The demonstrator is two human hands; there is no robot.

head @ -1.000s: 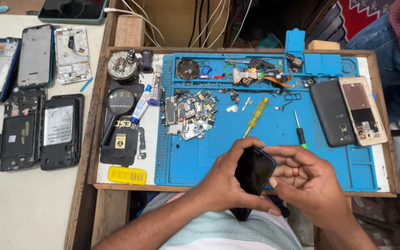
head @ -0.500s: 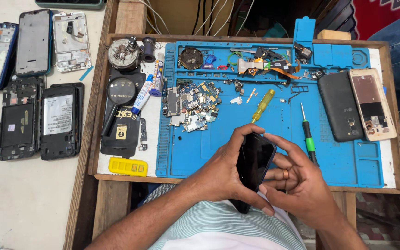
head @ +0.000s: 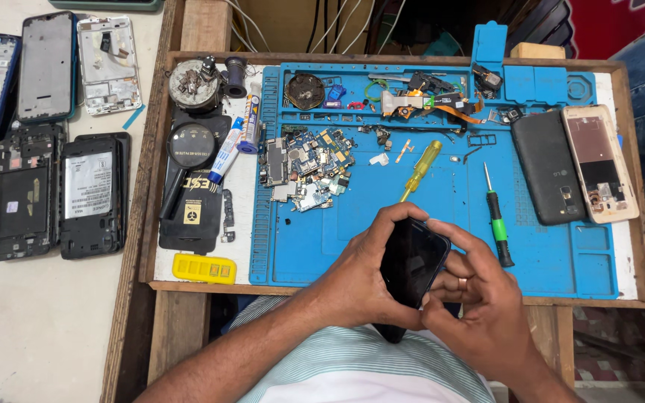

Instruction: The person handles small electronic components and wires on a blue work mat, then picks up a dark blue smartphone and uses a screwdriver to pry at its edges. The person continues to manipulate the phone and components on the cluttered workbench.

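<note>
**Dark phone clasped between both hands**

The black, glossy rectangular phone sits tilted, its long axis running from upper right down toward the body. The left hand wraps its left edge; the right hand pinches the lower right corner (equally close), above the blue silicone work mat.

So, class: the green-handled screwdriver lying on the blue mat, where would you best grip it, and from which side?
Grip the green-handled screwdriver by its thick green and black handle, coming from above. It lies flat on the blue mat, thin shaft pointing away, handle end nearest the right hand, with bare mat on both sides.
</note>
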